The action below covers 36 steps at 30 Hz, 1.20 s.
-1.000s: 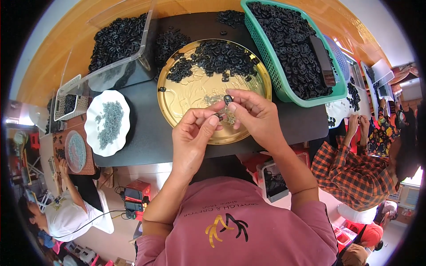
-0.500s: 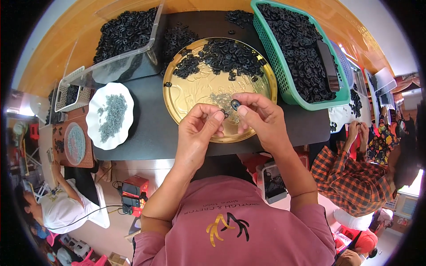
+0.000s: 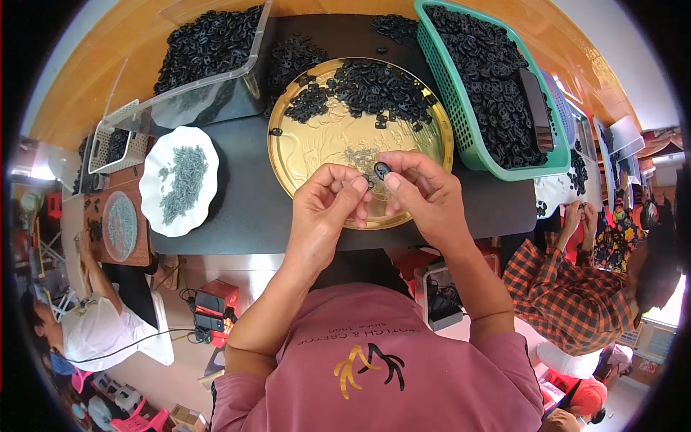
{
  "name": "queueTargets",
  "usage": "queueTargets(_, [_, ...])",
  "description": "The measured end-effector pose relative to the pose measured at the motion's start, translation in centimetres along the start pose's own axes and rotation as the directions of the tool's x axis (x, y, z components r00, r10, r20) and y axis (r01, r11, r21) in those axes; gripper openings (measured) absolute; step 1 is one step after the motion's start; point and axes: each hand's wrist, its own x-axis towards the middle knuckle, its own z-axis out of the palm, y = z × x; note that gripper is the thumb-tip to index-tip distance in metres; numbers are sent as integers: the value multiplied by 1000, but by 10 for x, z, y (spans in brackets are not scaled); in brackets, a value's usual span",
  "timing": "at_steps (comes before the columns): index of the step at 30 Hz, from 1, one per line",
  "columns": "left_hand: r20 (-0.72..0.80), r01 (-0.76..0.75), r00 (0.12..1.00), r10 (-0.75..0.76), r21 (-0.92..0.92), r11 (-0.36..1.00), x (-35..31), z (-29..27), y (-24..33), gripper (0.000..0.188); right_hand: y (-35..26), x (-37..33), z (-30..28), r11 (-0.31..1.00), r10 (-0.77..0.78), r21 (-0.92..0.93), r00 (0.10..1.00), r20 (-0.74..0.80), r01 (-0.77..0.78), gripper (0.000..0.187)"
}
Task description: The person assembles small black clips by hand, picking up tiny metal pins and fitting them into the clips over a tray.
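Note:
Both hands meet over the near part of a round gold tray (image 3: 302, 155). Between the thumb and fingers of my right hand (image 3: 426, 189) is a small black oval plastic part (image 3: 382, 170) with openings in it. My left hand (image 3: 330, 199) pinches another small dark part (image 3: 370, 183), mostly covered by the fingertips, right beside the oval one. Heaped at the tray's far side are many loose black plastic parts (image 3: 381, 90). A scatter of tiny silvery metal pieces (image 3: 360, 155) lies on the tray just beyond my fingers.
Left of the tray, a white scalloped plate (image 3: 155, 180) holds small metal pieces. Behind it stands a clear plastic bin (image 3: 245, 79) of black parts. A green basket (image 3: 461, 137), full of black parts, stands at right. Other people (image 3: 568, 288) sit at both sides.
The view has shifted slightly. My hands stay close together at the same spot, still pinching the two small parts, with only slight finger movement.

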Motion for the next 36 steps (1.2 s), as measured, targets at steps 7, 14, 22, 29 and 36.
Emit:
queueTargets(7, [-4,13,1000,-12,17,1000,1,0,1,6,2,2,-2,1000,-14,-16,1000,7,14,24])
queueTargets(14, [6,4,1000,-4,7,1000,1,-1,0,6,4,2,-2,999,-35,-14,999,24,35,24])
queueTargets(22, [4,19,1000,-19,-25,1000,0,-1,-1,8,7,3,1,1000,-9,1,999,51,9,26])
queueTargets(29, [16,14,1000,-13,-72,997,-2,-2,-3,10,4,1,5,1000,-26,3,999,23,26,25])
queueTargets(36, [-14,8,1000,-9,-100,995,-4,-1,-8,10,5,1,5,999,-31,-25,999,28,32,23])
